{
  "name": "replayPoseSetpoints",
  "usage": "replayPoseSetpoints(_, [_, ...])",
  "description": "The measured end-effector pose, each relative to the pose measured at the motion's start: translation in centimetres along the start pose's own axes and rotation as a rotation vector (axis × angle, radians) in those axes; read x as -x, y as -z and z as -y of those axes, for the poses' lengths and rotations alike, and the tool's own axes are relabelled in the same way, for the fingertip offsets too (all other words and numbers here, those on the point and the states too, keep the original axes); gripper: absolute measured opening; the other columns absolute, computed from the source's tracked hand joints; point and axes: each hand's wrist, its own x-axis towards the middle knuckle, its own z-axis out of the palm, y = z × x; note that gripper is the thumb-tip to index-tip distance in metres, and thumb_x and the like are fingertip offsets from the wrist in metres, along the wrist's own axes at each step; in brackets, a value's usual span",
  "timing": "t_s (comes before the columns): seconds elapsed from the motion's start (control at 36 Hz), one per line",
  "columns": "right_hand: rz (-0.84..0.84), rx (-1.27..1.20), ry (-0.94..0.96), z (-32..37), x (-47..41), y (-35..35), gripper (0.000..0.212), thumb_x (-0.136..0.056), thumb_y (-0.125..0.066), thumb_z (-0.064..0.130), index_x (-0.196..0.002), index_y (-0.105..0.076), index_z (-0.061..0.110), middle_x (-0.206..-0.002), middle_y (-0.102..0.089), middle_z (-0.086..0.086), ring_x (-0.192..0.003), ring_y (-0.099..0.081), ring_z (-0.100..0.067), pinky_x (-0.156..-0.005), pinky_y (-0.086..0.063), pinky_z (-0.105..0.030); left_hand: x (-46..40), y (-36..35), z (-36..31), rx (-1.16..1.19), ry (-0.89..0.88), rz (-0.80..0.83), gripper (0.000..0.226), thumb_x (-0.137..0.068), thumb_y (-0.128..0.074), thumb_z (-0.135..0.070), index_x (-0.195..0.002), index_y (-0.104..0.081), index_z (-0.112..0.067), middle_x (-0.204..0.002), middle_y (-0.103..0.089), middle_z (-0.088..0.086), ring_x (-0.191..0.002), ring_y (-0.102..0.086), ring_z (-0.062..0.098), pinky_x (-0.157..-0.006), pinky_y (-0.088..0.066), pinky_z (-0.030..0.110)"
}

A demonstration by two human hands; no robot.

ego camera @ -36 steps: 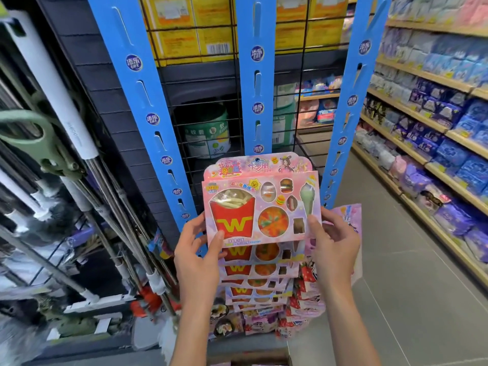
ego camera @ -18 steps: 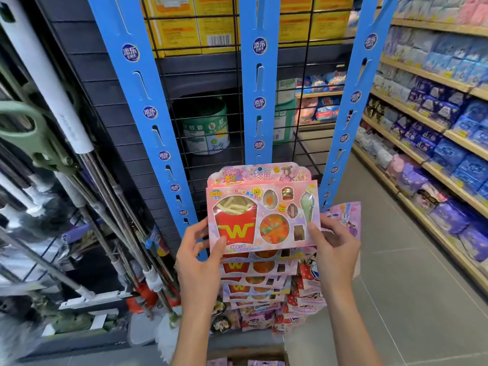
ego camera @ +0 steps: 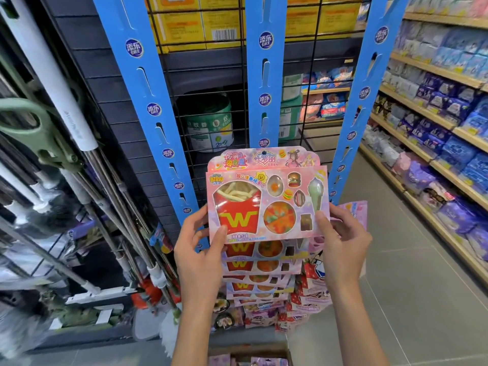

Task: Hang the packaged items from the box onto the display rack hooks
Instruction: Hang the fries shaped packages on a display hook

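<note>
Both hands, left (ego camera: 198,249) & right (ego camera: 343,247), pinching pink cardboard toy-food pack (ego camera: 266,199) against middle blue slotted strip (ego camera: 265,75); prob needs its hole lined up w/ a hook next.

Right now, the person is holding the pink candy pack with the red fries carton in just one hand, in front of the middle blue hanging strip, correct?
Not quite: the head view shows both hands holding the pink candy pack, the left hand at its lower left edge and the right hand at its right edge. It is in front of the middle blue hanging strip.
</note>
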Motion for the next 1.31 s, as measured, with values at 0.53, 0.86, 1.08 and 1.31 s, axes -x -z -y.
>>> replayPoseSetpoints(0.53, [0.043,0.084,-0.046,-2.8,1.0,0.5,0.018,-0.09,-0.071,0.008,-0.104,-0.072,0.019,-0.103,-0.074,0.004,-0.087,-0.07,-0.015,-0.069,-0.057,-0.022,0.9,0.2,3.2,-0.091,0.122,0.03,0.037,-0.093,-0.068,-0.02,-0.125,-0.058,-0.034,-0.121,-0.064,-0.019,-0.115,-0.06,0.009,-0.097,-0.052,0.035])
replayPoseSetpoints(0.86, [0.009,0.259,-0.023,-3.8,1.8,0.9,0.03,-0.087,-0.078,0.02,-0.116,-0.073,0.016,-0.103,-0.071,0.0,-0.082,-0.063,0.008,-0.067,-0.046,-0.002,1.8,0.3,3.9,-0.141,0.18,0.058,0.053,-0.096,-0.064,-0.02,-0.144,-0.046,-0.034,-0.142,-0.046,-0.012,-0.117,-0.046,-0.016,-0.084,-0.04,0.003])
replayPoseSetpoints(1.08, [0.074,0.344,-0.086,-7.4,3.8,3.1,0.011,-0.089,-0.074,0.017,-0.099,-0.077,0.016,-0.092,-0.074,0.004,-0.073,-0.062,-0.005,-0.072,-0.053,-0.025,4.0,1.8,8.2,-0.176,0.299,0.013,0.045,-0.096,-0.065,-0.019,-0.139,-0.052,-0.022,-0.13,-0.058,-0.003,-0.121,-0.054,0.008,-0.088,-0.046,0.009])
replayPoseSetpoints(1.31, [0.235,0.415,-0.282,-15.1,8.9,6.1,0.021,-0.088,-0.071,0.005,-0.084,-0.074,0.025,-0.078,-0.072,0.001,-0.071,-0.064,-0.016,-0.073,-0.057,-0.041,8.6,4.2,16.5,-0.208,0.541,0.099,0.015,-0.094,-0.065,-0.013,-0.109,-0.066,-0.018,-0.097,-0.068,-0.006,-0.091,-0.063,0.005,-0.081,-0.049,0.016])
